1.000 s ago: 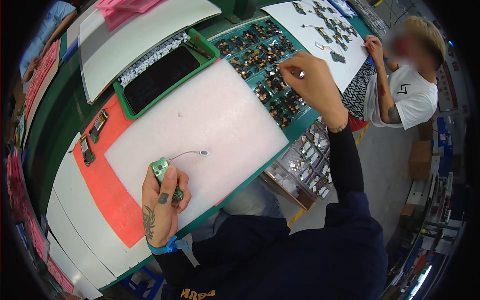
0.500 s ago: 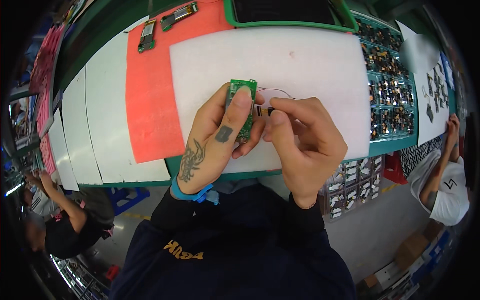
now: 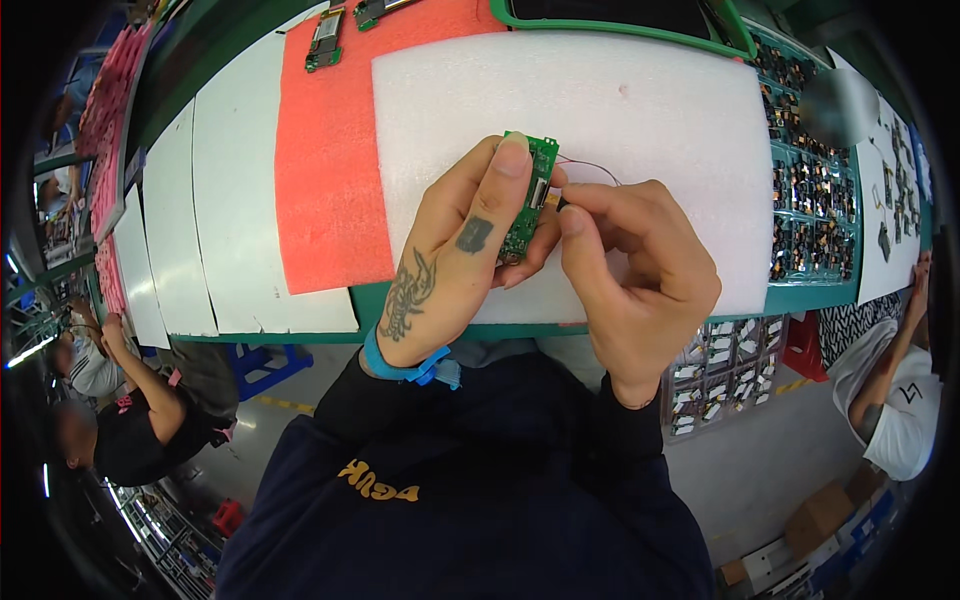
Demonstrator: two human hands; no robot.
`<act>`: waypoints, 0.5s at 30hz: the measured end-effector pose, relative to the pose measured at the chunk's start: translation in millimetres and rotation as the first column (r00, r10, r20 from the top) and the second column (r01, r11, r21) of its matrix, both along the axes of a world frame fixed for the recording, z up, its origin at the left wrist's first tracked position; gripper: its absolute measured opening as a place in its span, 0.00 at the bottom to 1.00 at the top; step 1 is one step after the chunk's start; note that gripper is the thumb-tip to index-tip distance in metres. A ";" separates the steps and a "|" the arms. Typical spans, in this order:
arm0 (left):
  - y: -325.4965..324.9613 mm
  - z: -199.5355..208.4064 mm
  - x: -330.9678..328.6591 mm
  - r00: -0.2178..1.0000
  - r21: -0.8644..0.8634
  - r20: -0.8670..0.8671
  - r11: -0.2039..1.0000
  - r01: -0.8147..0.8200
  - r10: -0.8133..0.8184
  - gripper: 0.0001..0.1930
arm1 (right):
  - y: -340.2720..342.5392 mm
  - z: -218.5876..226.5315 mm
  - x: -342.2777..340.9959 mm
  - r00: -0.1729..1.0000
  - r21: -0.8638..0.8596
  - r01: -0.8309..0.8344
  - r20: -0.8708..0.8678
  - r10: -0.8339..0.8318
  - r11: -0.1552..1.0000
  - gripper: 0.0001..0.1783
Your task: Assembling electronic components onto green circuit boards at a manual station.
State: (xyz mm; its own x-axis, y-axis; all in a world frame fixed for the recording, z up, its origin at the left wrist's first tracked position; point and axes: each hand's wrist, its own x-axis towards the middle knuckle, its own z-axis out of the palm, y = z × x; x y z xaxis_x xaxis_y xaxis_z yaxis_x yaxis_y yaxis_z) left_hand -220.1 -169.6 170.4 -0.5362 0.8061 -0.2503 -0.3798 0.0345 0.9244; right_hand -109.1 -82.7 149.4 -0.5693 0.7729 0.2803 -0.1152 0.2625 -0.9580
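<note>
A green circuit board (image 3: 545, 160) is held upright in my left hand (image 3: 450, 255), the thumb lying across its face and the fingers behind. A pale connector sits on the board's right side. My right hand (image 3: 650, 270) pinches a small black part with a gold flex strip (image 3: 557, 202) between thumb and forefinger, close beside that connector. Whether the strip touches the connector I cannot tell, as the fingertips hide most of it. Thin wires (image 3: 595, 166) run from behind the board toward my right hand.
Under my hands lies a white foam sheet (image 3: 690, 120), partly over a red sheet (image 3: 330, 190). Another board (image 3: 325, 42) rests on the red. At the right stand trays of small parts (image 3: 812, 190); a lower tray (image 3: 725, 375) sits below the table edge. Other people work on both sides.
The view has shifted, so the table sits further right and higher. The flex strip, earlier plainly showing beyond the board's edge, is now closer to the connector and mostly hidden.
</note>
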 end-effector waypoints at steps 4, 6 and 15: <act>-23.6 17.7 -9.2 0.995 -0.016 -0.091 0.999 -0.036 0.034 0.21 | -16.7 8.7 -16.8 0.995 -0.069 -0.056 -0.085 0.050 0.996 0.14; -42.4 33.7 -18.5 0.987 -0.030 -0.149 0.997 -0.070 0.065 0.20 | -32.8 16.4 -32.3 0.984 -0.127 -0.113 -0.149 0.094 0.985 0.13; -70.0 53.8 -6.8 0.970 -0.066 -0.241 0.998 0.024 -0.039 0.10 | -38.0 48.7 18.0 0.997 -0.049 -0.038 0.067 0.041 0.998 0.14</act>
State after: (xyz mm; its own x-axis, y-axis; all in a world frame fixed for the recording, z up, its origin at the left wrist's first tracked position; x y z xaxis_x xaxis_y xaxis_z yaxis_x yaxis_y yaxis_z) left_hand -226.9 -239.6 224.2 -0.5618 0.8104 -0.1664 -0.1432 0.1029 0.9843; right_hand -91.0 -120.7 198.1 -0.6158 0.7612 0.2035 -0.0591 0.2129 -0.9753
